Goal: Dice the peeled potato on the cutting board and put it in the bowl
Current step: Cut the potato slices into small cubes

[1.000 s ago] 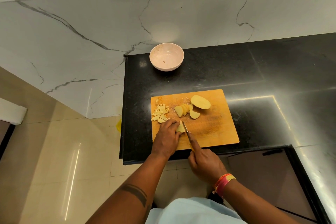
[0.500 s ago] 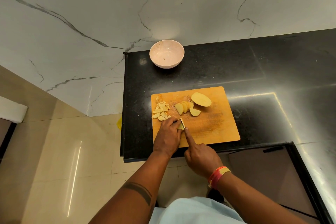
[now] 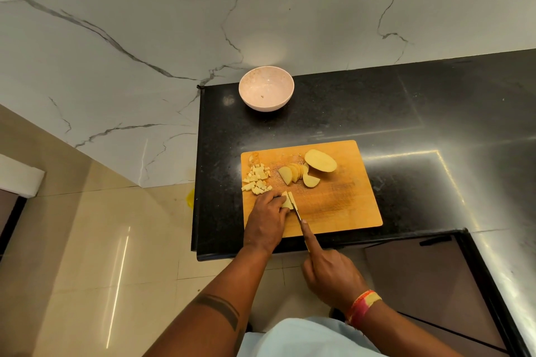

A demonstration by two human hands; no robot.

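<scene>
The person is standing at the black tabletop (image 3: 377, 113) and working on the wooden cutting board (image 3: 342, 206). The left hand (image 3: 268, 220) is pressing curled fingers on a potato piece (image 3: 287, 202) at the board's near left part. The right hand (image 3: 330, 272) is closing its grip round a knife (image 3: 296, 211), forefinger lying along the top, blade touching that piece. Diced cubes (image 3: 256, 179) are lying at the board's left edge, slices (image 3: 295, 174) and a potato half (image 3: 320, 161) further back. The pale bowl (image 3: 266, 88) is standing apart, near the wall.
</scene>
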